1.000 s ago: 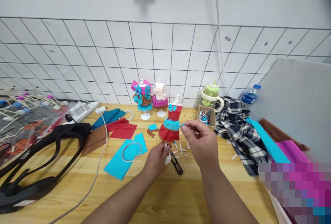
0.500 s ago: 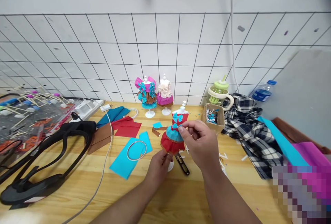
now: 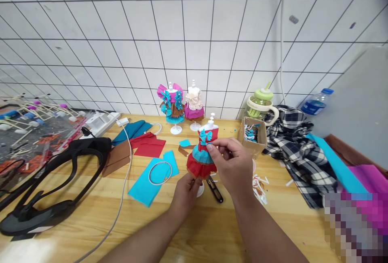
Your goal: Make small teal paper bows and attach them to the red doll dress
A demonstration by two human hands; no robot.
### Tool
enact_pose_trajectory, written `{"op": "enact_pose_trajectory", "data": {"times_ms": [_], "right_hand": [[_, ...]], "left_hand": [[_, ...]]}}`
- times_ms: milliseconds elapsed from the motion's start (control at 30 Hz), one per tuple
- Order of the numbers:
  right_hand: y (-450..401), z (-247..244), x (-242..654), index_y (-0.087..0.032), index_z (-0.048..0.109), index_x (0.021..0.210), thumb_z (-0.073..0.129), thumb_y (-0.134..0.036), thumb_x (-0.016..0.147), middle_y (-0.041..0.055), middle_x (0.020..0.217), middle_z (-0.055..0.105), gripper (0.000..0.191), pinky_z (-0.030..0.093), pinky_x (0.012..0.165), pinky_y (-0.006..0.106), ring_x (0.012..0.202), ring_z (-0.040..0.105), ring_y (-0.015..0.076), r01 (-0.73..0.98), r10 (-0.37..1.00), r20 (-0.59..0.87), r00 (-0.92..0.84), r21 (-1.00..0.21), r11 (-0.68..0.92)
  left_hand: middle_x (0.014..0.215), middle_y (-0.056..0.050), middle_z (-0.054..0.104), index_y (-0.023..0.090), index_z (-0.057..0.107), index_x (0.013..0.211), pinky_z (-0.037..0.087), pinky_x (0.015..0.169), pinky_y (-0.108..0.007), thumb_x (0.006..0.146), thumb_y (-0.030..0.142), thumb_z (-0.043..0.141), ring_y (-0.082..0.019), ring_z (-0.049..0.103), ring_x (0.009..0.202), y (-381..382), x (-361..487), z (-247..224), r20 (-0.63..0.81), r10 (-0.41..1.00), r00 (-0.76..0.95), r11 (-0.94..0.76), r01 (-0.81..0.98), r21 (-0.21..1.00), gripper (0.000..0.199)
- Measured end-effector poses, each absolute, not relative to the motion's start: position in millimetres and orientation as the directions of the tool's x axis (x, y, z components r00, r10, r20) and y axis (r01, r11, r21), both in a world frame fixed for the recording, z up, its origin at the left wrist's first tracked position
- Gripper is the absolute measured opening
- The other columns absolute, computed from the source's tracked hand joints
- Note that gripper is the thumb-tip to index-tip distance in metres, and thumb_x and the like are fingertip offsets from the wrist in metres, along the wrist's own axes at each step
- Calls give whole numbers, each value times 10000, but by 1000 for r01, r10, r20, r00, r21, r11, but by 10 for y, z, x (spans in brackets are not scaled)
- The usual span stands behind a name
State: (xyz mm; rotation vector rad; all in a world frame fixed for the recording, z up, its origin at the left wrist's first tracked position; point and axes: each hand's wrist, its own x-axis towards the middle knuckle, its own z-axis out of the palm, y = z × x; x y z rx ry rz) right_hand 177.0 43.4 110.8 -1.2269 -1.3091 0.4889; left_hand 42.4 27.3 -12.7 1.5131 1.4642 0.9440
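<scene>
Two-handed, working on the red-skirted mannequin [image 3: 201, 156] near frame centre: clamping it just below the skirt [image 3: 198, 167] with the left hand [image 3: 184, 192], slanting up from lower left; pinching a small blue piece [image 3: 206, 143] at the bodice [image 3: 214, 133] with the right hand [image 3: 233, 164], angling in from lower right.

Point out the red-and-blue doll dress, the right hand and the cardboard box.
Red-and-blue doll dress [image 3: 200, 155]: head view, blue middle tier.
Right hand [image 3: 233, 166]: head view, middle of the hand.
Cardboard box [image 3: 256, 147]: head view, front wall.
</scene>
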Motion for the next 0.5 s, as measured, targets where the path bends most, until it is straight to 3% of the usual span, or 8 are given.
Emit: {"op": "enact_pose_trajectory", "data": {"times_ms": [433, 500], "right_hand": [[448, 1049, 1745, -191, 611, 713, 650, -296, 767, -26, 652, 491, 125, 366, 498, 230, 533, 403, 89, 392, 804, 489, 340, -850, 351], [451, 1047, 1734, -194, 583, 791, 668, -309, 742, -24, 699, 500, 150, 363, 476, 221, 530, 399, 83, 379, 795, 474, 379, -863, 334]], "left_hand": [[638, -12, 562, 180, 543, 690, 365, 544, -246, 844, 414, 470, -153, 501, 585, 265, 422, -160, 6, 998, 65, -30, 370, 929, 289], [634, -10, 563, 179, 544, 681, 363, 545, -243, 845, 408, 469, -151, 503, 586, 262, 421, -161, 12, 998, 68, -37, 378, 925, 291]]}}
